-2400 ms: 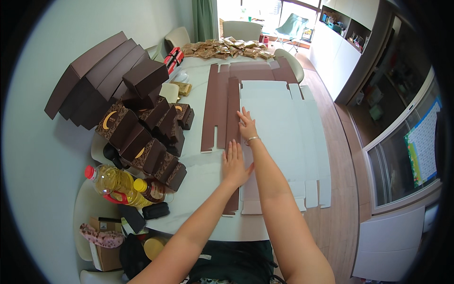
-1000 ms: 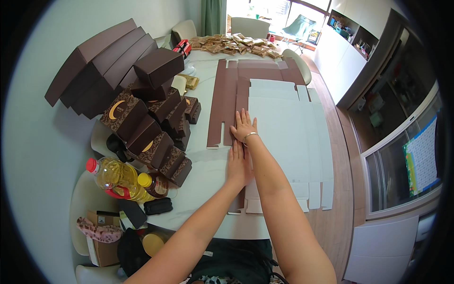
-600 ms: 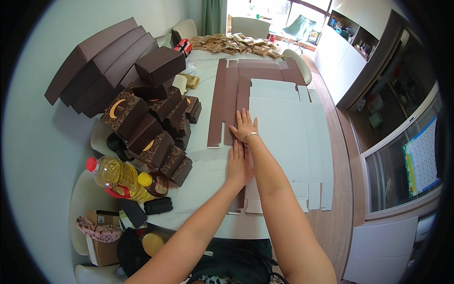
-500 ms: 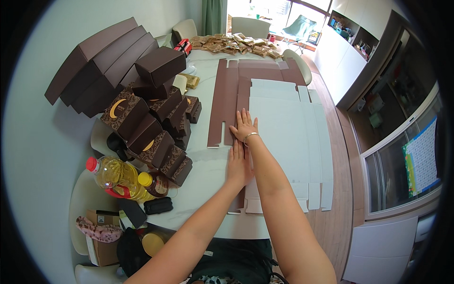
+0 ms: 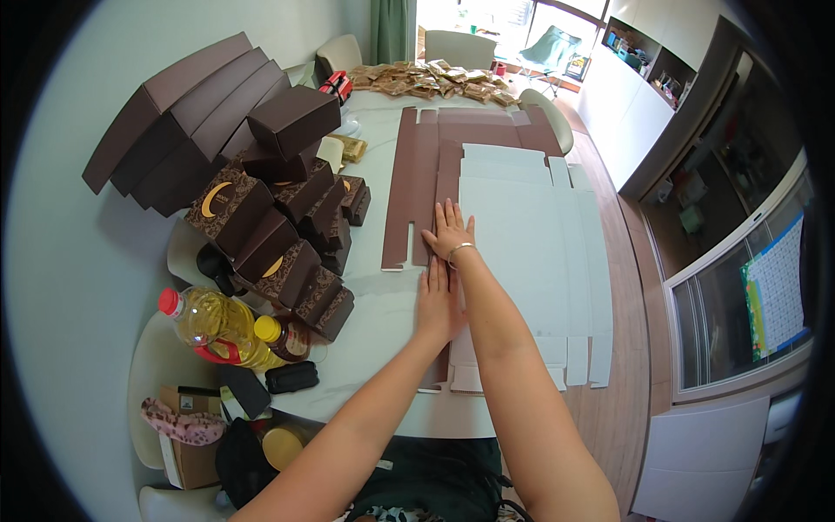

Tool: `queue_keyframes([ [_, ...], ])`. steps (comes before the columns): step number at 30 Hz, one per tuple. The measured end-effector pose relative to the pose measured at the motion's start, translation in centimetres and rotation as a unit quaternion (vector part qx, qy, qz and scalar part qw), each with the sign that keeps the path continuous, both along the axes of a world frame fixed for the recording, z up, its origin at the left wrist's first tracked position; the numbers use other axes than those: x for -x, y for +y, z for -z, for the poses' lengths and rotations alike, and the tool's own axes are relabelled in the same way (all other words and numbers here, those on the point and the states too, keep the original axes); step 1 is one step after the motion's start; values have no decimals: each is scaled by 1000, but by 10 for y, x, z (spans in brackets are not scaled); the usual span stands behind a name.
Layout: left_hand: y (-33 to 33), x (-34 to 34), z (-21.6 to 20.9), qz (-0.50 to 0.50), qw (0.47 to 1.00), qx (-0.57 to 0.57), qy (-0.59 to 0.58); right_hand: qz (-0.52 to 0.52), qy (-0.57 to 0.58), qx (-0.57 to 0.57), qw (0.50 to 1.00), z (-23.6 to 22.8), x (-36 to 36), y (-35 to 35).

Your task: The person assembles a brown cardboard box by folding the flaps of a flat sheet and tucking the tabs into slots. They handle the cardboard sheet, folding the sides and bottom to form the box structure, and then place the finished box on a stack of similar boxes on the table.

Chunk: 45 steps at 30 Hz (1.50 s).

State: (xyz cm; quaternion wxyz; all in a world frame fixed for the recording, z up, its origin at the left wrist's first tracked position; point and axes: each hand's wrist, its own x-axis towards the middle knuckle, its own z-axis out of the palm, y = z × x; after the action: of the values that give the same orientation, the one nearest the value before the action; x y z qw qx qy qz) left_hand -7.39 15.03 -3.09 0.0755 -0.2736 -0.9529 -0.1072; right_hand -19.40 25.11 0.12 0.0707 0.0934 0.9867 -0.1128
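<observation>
My right hand [image 5: 450, 231] lies flat on a brown cardboard box blank [image 5: 417, 165], its fingers spread and a bracelet at the wrist. Just nearer to me, my left hand [image 5: 437, 300] presses flat along the same brown strip, fingers stretched forward; part of it is hidden by the right wrist. To the right of both hands a pale blue-grey box blank [image 5: 531, 261] is laid out, creased into panels, over more brown card. Neither hand grips anything.
Folded dark brown boxes [image 5: 296, 122] are piled high on the left. Nearer stand an oil bottle [image 5: 217, 326], a yellow-capped bottle [image 5: 291, 339] and a black case [image 5: 291, 377]. Many gold packets [image 5: 435, 83] lie at the table's far end, with chairs [image 5: 461, 50] around.
</observation>
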Motion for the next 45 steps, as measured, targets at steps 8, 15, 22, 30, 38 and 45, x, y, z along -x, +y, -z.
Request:
queue_keyframes([
  [8, -2, -4, -12, 13, 999, -15, -26, 34, -46, 33, 998, -4, -19, -9],
  [15, -14, 14, 18, 3, 975, -219, -38, 36, 17, 118, 992, 1, -45, -11],
  [22, -16, -9, -14, -80, 963, -225, -124, 77, 22, 137, 987, 8, -81, -22],
  [30, -40, -20, -32, -172, 935, -273, -144, 49, 28, 155, 986, 13, -89, -24],
  [38, -56, -9, -40, -146, 936, -190, -258, 60, 53, 102, 992, 14, -93, -41],
  [45, -54, -9, -61, -151, 926, -226, -263, 66, 131, 333, 932, 28, -77, -33],
])
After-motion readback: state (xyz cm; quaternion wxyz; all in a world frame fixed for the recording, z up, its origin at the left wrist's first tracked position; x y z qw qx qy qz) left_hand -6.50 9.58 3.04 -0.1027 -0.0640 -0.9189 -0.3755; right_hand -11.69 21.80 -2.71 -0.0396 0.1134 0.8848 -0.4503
